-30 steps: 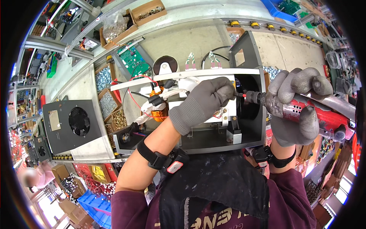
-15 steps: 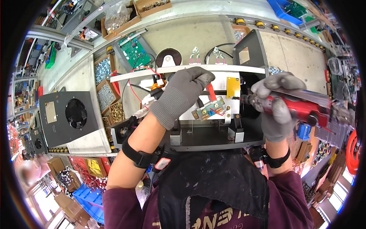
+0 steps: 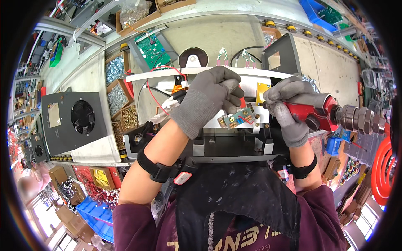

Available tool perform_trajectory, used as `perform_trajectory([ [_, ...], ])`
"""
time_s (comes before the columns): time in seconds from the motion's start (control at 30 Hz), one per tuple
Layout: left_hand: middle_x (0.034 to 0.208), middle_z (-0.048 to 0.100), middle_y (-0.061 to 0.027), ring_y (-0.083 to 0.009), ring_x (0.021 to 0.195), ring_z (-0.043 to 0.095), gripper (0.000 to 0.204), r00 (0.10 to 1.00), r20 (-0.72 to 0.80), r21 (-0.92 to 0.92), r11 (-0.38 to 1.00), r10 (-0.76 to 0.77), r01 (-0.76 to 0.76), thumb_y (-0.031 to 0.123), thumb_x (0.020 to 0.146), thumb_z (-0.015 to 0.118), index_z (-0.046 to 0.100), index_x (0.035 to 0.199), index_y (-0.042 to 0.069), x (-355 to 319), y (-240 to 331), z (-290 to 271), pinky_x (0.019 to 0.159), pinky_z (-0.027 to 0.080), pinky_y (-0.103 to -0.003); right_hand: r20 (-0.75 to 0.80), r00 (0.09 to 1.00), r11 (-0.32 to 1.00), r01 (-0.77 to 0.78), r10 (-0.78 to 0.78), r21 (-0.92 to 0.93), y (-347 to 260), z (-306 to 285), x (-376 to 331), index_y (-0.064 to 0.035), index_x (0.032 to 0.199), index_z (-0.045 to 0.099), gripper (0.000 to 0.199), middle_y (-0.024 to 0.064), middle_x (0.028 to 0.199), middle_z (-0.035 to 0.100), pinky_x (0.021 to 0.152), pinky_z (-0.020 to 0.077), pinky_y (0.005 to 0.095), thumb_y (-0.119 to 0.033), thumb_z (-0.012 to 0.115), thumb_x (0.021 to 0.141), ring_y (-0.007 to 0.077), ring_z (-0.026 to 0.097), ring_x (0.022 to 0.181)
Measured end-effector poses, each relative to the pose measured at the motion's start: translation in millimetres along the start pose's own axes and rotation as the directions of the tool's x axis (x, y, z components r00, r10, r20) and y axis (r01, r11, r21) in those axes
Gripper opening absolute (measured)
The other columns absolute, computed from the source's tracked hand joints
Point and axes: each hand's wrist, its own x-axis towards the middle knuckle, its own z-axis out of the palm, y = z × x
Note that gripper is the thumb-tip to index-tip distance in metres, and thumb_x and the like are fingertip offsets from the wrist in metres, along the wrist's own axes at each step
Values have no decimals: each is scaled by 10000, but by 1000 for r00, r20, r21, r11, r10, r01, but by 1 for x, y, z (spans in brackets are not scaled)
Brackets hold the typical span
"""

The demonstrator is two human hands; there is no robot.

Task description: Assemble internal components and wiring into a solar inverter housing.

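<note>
My right hand (image 3: 289, 109), in a grey glove, is wrapped round a red air screwdriver (image 3: 316, 112) held nearly level. Its bit end points left, close to the yellow plate (image 3: 262, 90); whether they touch is hidden by my fingers. My left hand (image 3: 215, 93), also gloved, has its fingers curled above a small green terminal board (image 3: 238, 119) with brass screws. A red strip (image 3: 243, 101) shows partly behind those fingertips, and I cannot make out what they grip. Both hands are over an open dark metal chassis (image 3: 234, 153) with a white crossbar (image 3: 165, 74).
A green circuit board (image 3: 151, 51) and a round black-and-white part (image 3: 193, 58) lie beyond the chassis. A dark panel with a fan (image 3: 74, 122) lies left, beside boxes of screws (image 3: 117, 98). Coiled red hose (image 3: 383, 169) hangs at far right. Yellow rollers (image 3: 291, 28) line the back.
The screwdriver and my right hand have shifted left, closer in over the chassis. More of my left fingers show, curled lower over the red strip. The whole view has shifted slightly.
</note>
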Motion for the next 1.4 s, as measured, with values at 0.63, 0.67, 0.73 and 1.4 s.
perform_trajectory([
  [0.63,632,575,-29,-70,459,490,353,987,92,-214,966,-132,148,372,917,548,576,898,21,13,-12,30,365,365,-194,-66,949,852,306,-308,425,-56,-21,19,-109,1191,486,373,58,889,423,585,467,348,-192,607,848,195,470,759],
  [0.67,620,564,-22,-65,453,475,380,981,120,-184,968,-150,171,397,919,534,581,898,21,13,-12,32,363,350,-194,-75,948,869,315,-311,381,-57,-20,19,-107,1199,485,374,57,889,423,585,465,346,-188,598,852,194,467,749],
  [0.73,608,552,-15,-59,447,459,407,974,148,-150,970,-171,193,422,921,519,586,898,21,13,-13,35,362,335,-194,-88,952,884,306,-295,354,-58,-18,18,-100,1215,483,382,56,889,422,591,464,352,-186,589,859,190,465,724],
  [1.4,559,481,29,-39,453,390,517,973,226,-21,998,-50,56,514,910,485,601,827,18,15,-14,35,409,305,-185,-50,964,905,263,-262,333,-56,-19,18,-118,1238,458,395,52,864,394,537,453,308,-222,590,881,198,470,717],
])
